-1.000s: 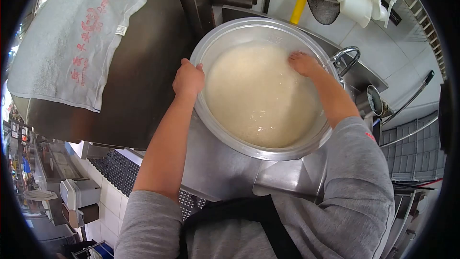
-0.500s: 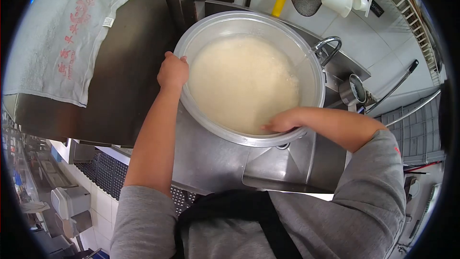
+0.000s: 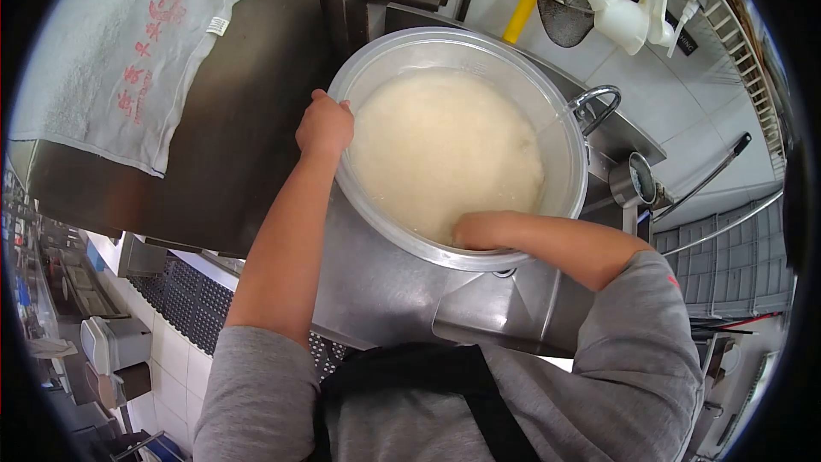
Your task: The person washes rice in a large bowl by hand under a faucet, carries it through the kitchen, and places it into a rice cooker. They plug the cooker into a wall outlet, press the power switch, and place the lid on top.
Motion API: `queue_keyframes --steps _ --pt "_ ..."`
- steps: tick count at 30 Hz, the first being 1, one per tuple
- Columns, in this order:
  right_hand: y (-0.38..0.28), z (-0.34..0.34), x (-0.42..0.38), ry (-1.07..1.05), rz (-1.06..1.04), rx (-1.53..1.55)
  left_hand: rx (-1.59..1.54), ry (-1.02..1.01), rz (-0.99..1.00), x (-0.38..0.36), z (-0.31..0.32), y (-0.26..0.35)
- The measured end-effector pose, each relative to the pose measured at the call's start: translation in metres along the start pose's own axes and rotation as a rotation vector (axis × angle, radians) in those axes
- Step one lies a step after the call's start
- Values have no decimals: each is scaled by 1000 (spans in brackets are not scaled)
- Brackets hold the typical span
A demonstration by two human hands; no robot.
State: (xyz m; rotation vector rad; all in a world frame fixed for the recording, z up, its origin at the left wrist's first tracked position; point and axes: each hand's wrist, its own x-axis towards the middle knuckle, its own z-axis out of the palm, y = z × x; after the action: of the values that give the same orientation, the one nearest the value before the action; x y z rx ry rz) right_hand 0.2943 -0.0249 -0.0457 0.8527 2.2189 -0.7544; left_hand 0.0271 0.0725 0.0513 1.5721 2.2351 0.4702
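A large round metal pot (image 3: 376, 214) stands over the sink, full of cloudy, cream-coloured liquid (image 3: 445, 150). My left hand (image 3: 327, 124) is closed on the pot's rim at its left side. At the near side of the pot, my right hand (image 3: 481, 229) dips into the liquid. Its fingers are under the surface and hidden, so whether they hold anything does not show.
The steel sink (image 3: 496, 312) lies below the pot, with a curved tap (image 3: 599, 103) at the right. A strainer (image 3: 564, 13) and white pump heads (image 3: 617, 15) hang behind. A white towel (image 3: 162, 51) covers part of the left steel surface.
My right hand has moved left along the near side and deeper into the liquid. My left hand stays on the rim. The whole view has shifted slightly.
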Motion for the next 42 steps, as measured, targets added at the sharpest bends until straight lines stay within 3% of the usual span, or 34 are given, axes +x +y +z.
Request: queue_keyframes --steps 4,7,9,10,12,15,19,20,22,24,27,29,33,36,38,39,41,42 --pt "-33 -33 27 449 -123 111 -10 14 5 0 -1 0" --pt "16 -39 63 825 -162 34 2 16 -1 -3 0 2" --pt "12 -75 40 730 338 31 -8 10 -2 -2 -1 1" --pt "19 -82 44 730 332 23 -12 16 -8 -1 -1 0" --pt "33 -85 56 814 740 224 -18 11 -1 0 0 0" --pt "26 -85 89 755 560 17 -11 17 -4 -1 -1 1" --pt "-3 -69 95 708 65 -328 -15 25 3 -1 0 0" --pt "1 -73 92 709 65 -325 -15 28 3 -2 0 -1" --pt "22 -94 79 560 370 -170 -13 36 11 -2 0 1" --pt "52 -92 71 689 486 48 -13 28 -4 -2 -1 1" --pt "79 -88 67 686 597 174 -22 27 -1 -1 0 0" --pt "85 -81 67 736 892 206 -30 24 2 -2 -1 1" --pt "132 -54 62 703 936 158 -40 12 -7 -2 -2 0" --pt "159 -40 36 555 924 273 -46 7 -8 -4 -4 0" --pt "165 -35 22 337 879 182 -56 6 -7 -3 -4 0" --pt "169 -35 17 334 880 176 -63 3 -4 -3 -3 -1" --pt "138 -57 -10 12 938 141 -69 3 -5 -3 -3 -1" --pt "128 -58 -2 12 940 138 -69 6 -3 -3 -4 -1"
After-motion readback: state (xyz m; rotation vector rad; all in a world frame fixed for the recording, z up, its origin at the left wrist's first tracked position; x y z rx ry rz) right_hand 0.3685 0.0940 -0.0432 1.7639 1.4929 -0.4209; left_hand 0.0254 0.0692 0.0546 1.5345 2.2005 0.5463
